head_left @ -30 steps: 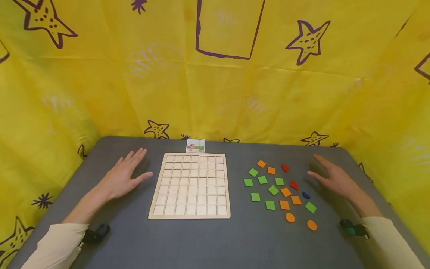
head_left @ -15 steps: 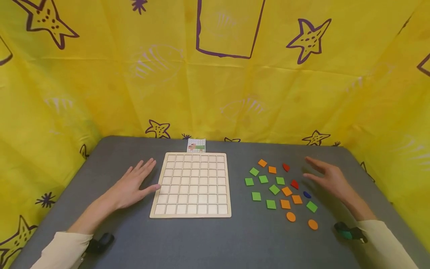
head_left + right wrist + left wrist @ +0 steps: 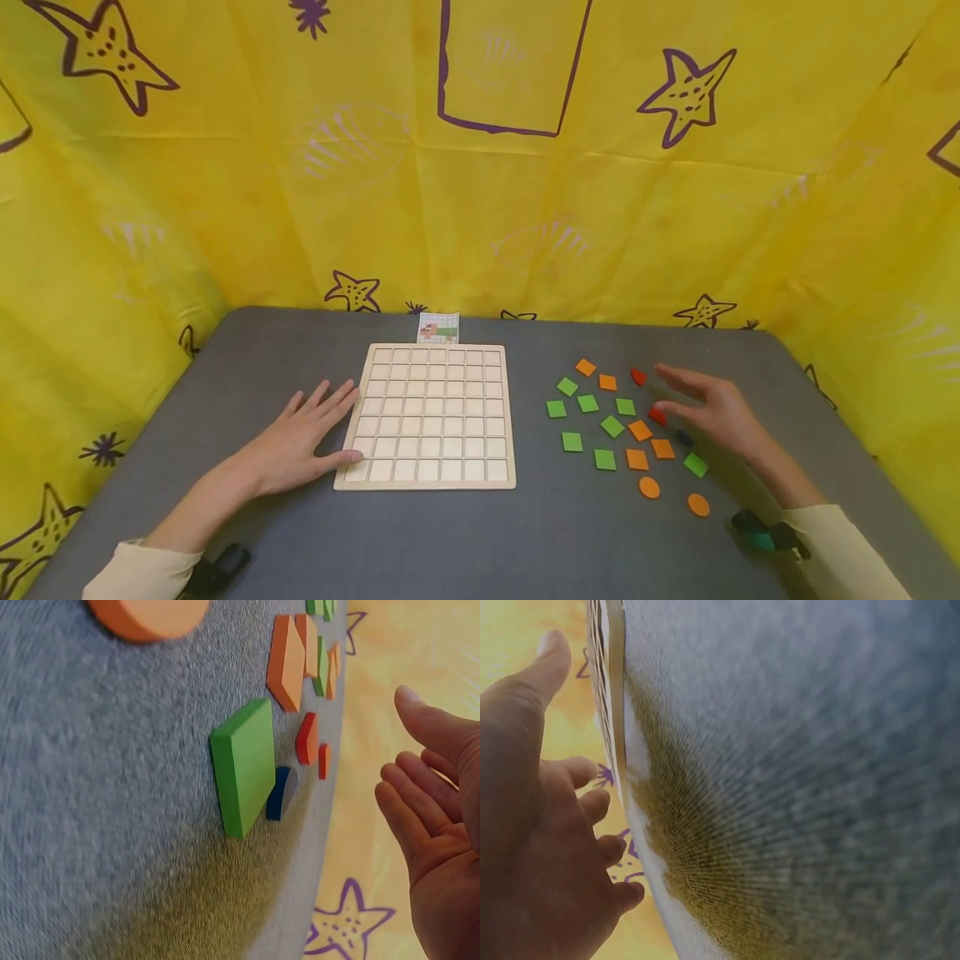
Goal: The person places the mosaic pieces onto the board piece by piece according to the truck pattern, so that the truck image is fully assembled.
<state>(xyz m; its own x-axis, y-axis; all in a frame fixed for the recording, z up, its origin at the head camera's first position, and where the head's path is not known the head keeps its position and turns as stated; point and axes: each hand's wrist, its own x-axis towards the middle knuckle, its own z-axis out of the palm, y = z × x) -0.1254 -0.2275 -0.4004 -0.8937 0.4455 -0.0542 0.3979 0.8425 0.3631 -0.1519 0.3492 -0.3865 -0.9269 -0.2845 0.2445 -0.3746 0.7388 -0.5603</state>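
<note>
Two bare hands reach in over a dark grey table in the head view, both with cream sleeves. The left hand is spread wide, palm down, its fingertips and thumb at the left rim of a pale wooden square board divided into a grid of square cells; whether they touch it I cannot tell. At the board's far edge lies a small white card printed with a grid and a green and reddish picture. Well to the board's right are scattered eight green square tiles, five orange square tiles, two orange round discs, two small red pieces and one dark blue half-round piece. The right hand is beside the red pieces, thumb and fingers wide apart, its thumb overlapping the nearer one. A yellow cloth with purple starfish drawings surrounds the table.

From the left wrist, the thumb stands away from the loosely bent fingers, and the board shows edge-on beyond them.

From the right wrist, thumb and fingers have a wide gap between them, apart from the pieces. One green tile is nearest the camera, with the blue piece just behind it and the red ones farther off.
</note>
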